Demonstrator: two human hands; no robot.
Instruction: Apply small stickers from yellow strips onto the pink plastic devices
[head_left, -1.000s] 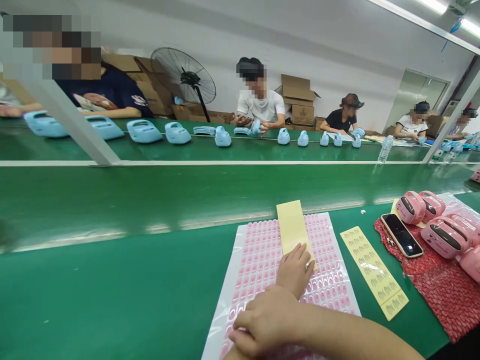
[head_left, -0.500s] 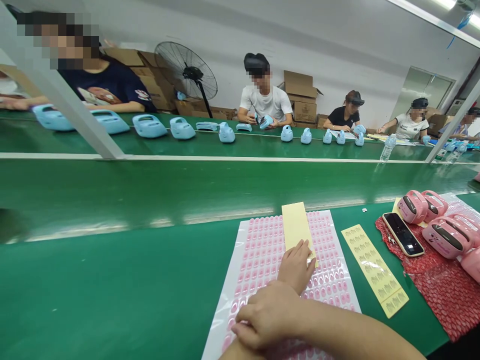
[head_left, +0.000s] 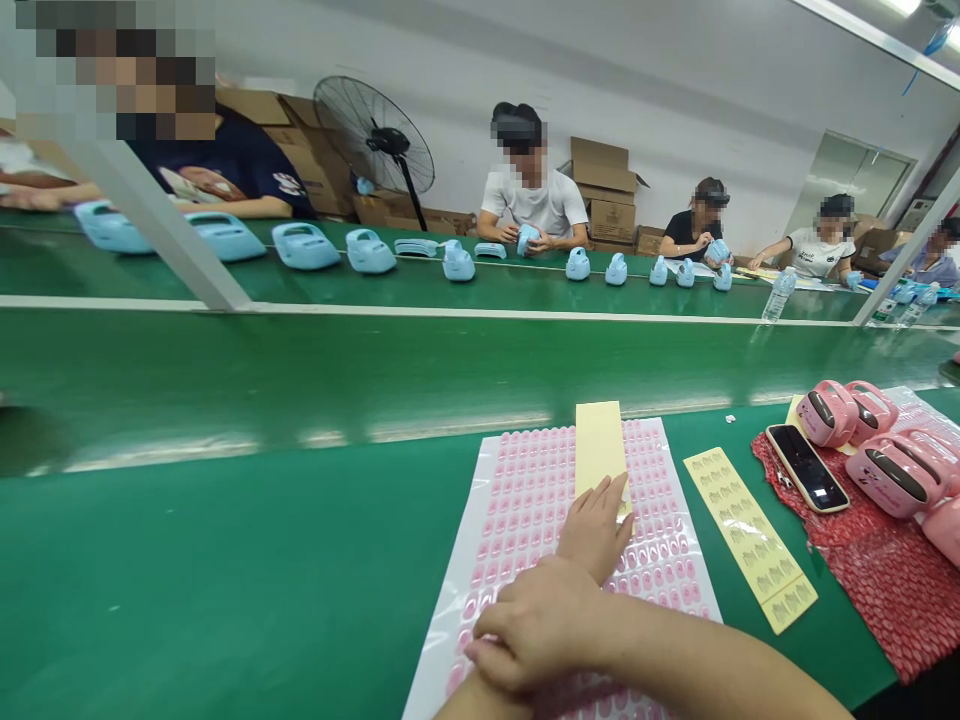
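My left hand (head_left: 596,528) lies flat, fingers stretched out, over the lower end of a plain pale-yellow strip (head_left: 600,440). That strip lies on a white sheet with rows of small pink oval stickers (head_left: 525,510). My right hand (head_left: 544,620) crosses over from the right, its fingers curled around my left wrist and forearm. Both arms hide the lower part of the sticker sheet. To the right, apart from my hands, a yellow sheet of printed labels (head_left: 750,540) lies at a slant on the green table.
Right of the labels, a phone (head_left: 806,468) and pink handled casings (head_left: 896,470) rest on red bubble wrap (head_left: 874,590). Beyond a green belt (head_left: 315,375), light-blue casings (head_left: 304,246) stand in a row before several co-workers. A slanted post (head_left: 169,225) and a bottle (head_left: 780,295) are there too.
The yellow strip's top end has swung slightly right and now stands straighter under my left hand. My right hand keeps its place. Across the belt, a co-worker in white has turned a blue casing.
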